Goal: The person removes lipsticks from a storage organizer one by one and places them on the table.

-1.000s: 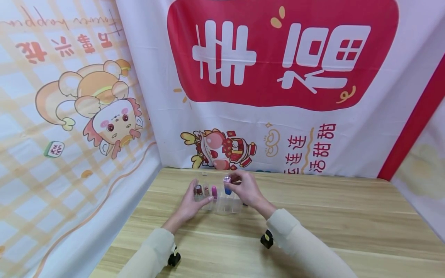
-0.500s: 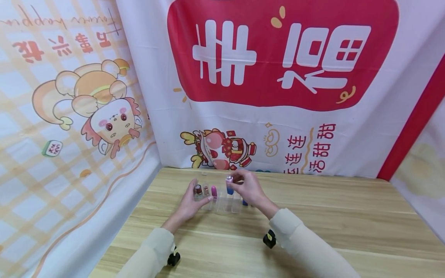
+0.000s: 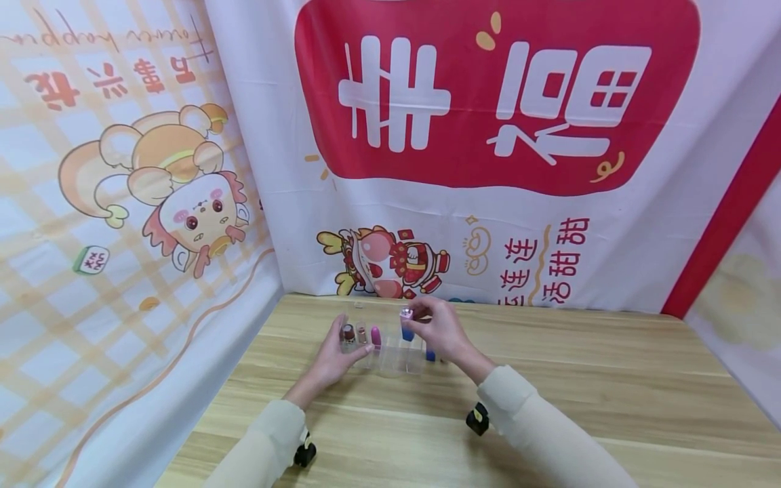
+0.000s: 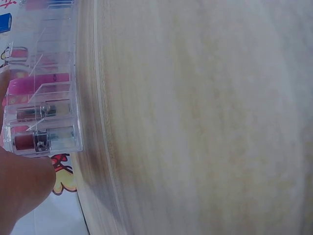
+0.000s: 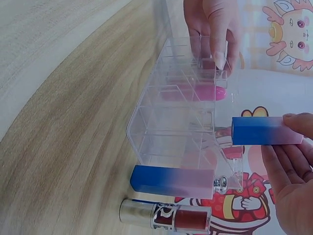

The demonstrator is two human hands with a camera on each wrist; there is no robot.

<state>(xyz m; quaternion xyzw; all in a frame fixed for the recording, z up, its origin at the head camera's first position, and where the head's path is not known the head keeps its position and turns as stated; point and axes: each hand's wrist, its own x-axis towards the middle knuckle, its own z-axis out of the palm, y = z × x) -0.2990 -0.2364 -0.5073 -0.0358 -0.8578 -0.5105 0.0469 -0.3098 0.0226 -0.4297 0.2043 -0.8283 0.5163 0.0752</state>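
Note:
My left hand [image 3: 332, 357] grips the left end of a clear plastic lipstick organizer [image 5: 146, 128], its thumb along the front. In the organizer's left part stand a dark-red-topped tube [image 4: 24, 142], a slim clear tube [image 4: 29, 114] and a bright pink lipstick tube [image 3: 375, 336]. My right hand [image 3: 443, 334] pinches a blue-and-pink lipstick tube [image 5: 257, 130] by its pink end. That tube hangs upright above the organizer's right compartments, blue end down, apart from it in the right wrist view.
Right of the organizer stand a second blue-and-pink tube [image 5: 173, 181] with a silver knob and a dark red lip gloss tube [image 5: 191, 219]. The wooden table [image 3: 586, 386] stretches to the right and front. A printed cloth [image 3: 482, 169] hangs behind.
My right hand has shifted slightly right with the blue-and-pink lipstick tube. The second blue tube has come into clearer view beside the organizer. My left hand stays put.

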